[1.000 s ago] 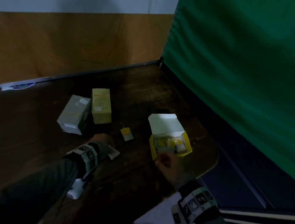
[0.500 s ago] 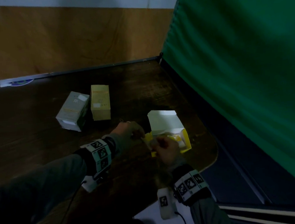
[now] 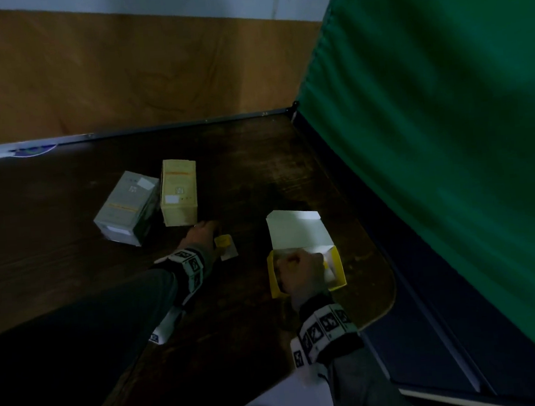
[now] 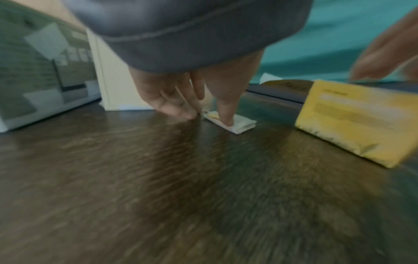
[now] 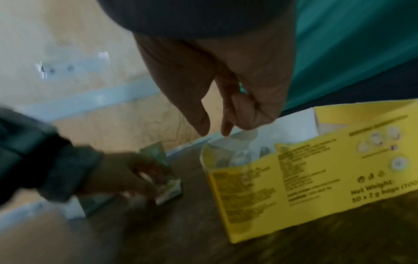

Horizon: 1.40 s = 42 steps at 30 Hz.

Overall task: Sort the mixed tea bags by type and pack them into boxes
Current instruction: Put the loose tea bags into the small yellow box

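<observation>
**Left hand on loose tea bag; right hand over open yellow box**

On the dark wooden table [image 3: 70, 252], near its right edge, an open yellow box [image 3: 338, 269] stands with its white-lined lid [image 3: 296, 231] folded back. Tea bags [image 5: 239, 157] are packed inside; their type is too blurred to read.

Right hand [image 3: 301, 276]: held over the box opening, fingertips pointing down into it. In the right wrist view the thumb and forefinger hang just above the bags with a gap between them, other fingers loosely curled. Nothing seen in the grip; hand relaxed.

Left hand [image 3: 200, 241]: reaching out to the left of the yellow box, in front of the two closed boxes. In the left wrist view one fingertip [image 4: 226, 119] presses down on a single tea bag [image 4: 237, 124] lying flat on the table, the other fingers bunched beside it with tips at the table surface. The bag is white with a yellow tag [image 3: 223, 240]. Whether the fingers have actually closed on the bag: cannot tell, frames blurred.

Further back on the table: a pale yellow box [image 3: 178, 192], closed, and a grey-green box [image 3: 127, 208], closed, side by side and touching or very nearly so.

Both wrists wear marker bands [image 3: 324, 330]. A green curtain [image 3: 446, 122] hangs along the right of the table.
</observation>
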Each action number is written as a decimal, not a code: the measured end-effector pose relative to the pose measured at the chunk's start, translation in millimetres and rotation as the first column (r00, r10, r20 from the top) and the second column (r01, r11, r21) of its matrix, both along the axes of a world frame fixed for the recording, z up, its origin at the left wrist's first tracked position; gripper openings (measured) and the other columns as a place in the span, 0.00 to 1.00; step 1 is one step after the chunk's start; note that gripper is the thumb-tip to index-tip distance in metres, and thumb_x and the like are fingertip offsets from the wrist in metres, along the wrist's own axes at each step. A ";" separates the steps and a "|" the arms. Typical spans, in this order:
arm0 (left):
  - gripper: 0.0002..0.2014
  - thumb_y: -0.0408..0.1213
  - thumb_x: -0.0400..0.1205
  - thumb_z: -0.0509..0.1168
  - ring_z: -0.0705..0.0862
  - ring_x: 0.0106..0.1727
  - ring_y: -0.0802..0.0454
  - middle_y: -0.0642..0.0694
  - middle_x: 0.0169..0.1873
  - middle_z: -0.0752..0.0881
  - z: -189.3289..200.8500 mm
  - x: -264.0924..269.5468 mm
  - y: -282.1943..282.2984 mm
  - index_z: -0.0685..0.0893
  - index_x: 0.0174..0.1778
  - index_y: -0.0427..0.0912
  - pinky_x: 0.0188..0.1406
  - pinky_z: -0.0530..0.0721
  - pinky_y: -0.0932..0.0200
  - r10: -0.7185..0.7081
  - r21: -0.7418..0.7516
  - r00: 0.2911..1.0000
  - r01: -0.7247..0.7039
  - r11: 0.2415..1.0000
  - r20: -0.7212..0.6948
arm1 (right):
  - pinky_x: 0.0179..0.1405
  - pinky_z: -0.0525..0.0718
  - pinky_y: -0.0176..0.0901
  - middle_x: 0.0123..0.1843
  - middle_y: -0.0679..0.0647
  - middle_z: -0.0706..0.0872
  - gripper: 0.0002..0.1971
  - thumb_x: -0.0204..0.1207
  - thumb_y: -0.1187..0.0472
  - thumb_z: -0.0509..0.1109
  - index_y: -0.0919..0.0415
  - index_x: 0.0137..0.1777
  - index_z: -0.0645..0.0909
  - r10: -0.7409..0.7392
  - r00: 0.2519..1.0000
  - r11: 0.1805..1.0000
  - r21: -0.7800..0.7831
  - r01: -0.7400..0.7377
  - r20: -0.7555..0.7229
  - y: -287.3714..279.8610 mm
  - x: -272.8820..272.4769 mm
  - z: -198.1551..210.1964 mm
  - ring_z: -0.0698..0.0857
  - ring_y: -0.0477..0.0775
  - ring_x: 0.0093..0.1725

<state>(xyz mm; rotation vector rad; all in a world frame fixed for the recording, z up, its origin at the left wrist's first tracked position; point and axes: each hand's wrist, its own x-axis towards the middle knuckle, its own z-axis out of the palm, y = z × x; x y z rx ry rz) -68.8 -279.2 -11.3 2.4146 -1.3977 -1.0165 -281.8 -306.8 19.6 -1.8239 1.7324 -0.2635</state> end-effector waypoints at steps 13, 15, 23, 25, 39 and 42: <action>0.18 0.43 0.78 0.68 0.77 0.67 0.44 0.45 0.64 0.78 19.4 7.2 -0.2 0.80 0.63 0.45 0.65 0.77 0.55 -0.010 0.169 1.000 0.014 0.986 -0.026 | 0.55 0.86 0.55 0.54 0.55 0.83 0.09 0.72 0.55 0.73 0.56 0.49 0.84 0.052 0.993 0.996 0.060 -0.059 0.109 5.1 0.1 6.4 0.83 0.56 0.54; 0.12 0.37 0.79 0.67 0.76 0.67 0.47 0.48 0.62 0.79 21.3 7.4 0.2 0.84 0.59 0.45 0.67 0.76 0.57 0.031 0.123 0.996 -0.021 0.992 -0.083 | 0.58 0.84 0.52 0.57 0.55 0.80 0.08 0.72 0.55 0.73 0.55 0.50 0.83 0.054 0.992 0.996 0.064 -0.061 0.110 3.9 2.7 11.2 0.82 0.55 0.57; 0.06 0.35 0.78 0.67 0.82 0.59 0.53 0.49 0.56 0.86 26.3 6.1 1.9 0.89 0.48 0.47 0.64 0.79 0.59 0.005 -0.073 0.996 -0.011 0.997 -0.089 | 0.40 0.75 0.25 0.53 0.49 0.73 0.10 0.73 0.59 0.73 0.56 0.53 0.83 0.333 0.929 0.943 -0.047 -0.330 0.162 5.1 20.0 24.5 0.75 0.37 0.38; 0.12 0.31 0.78 0.66 0.79 0.65 0.51 0.49 0.63 0.82 24.6 7.2 3.1 0.86 0.56 0.48 0.66 0.76 0.59 -0.118 -0.009 0.990 0.118 0.993 -0.074 | 0.39 0.73 0.27 0.53 0.49 0.73 0.10 0.74 0.58 0.72 0.56 0.54 0.82 0.336 0.930 0.941 -0.024 -0.337 0.151 7.5 22.3 22.9 0.75 0.40 0.38; 0.13 0.47 0.79 0.66 0.82 0.52 0.52 0.49 0.50 0.84 54.7 -32.7 6.9 0.84 0.56 0.46 0.53 0.77 0.59 -0.333 0.064 0.937 0.341 0.938 -0.108 | 0.56 0.81 0.44 0.59 0.55 0.84 0.18 0.77 0.53 0.70 0.57 0.65 0.79 0.307 0.920 0.942 0.059 -0.330 0.243 13.5 8.4 14.7 0.82 0.52 0.56; 0.13 0.47 0.78 0.68 0.82 0.55 0.50 0.49 0.47 0.83 70.5 -44.4 6.2 0.85 0.56 0.47 0.54 0.79 0.58 -0.298 -0.030 0.946 0.297 0.954 -0.126 | 0.57 0.83 0.55 0.54 0.54 0.88 0.13 0.79 0.53 0.67 0.56 0.60 0.83 0.243 0.925 0.955 0.095 -0.281 0.292 13.8 13.3 19.1 0.84 0.55 0.55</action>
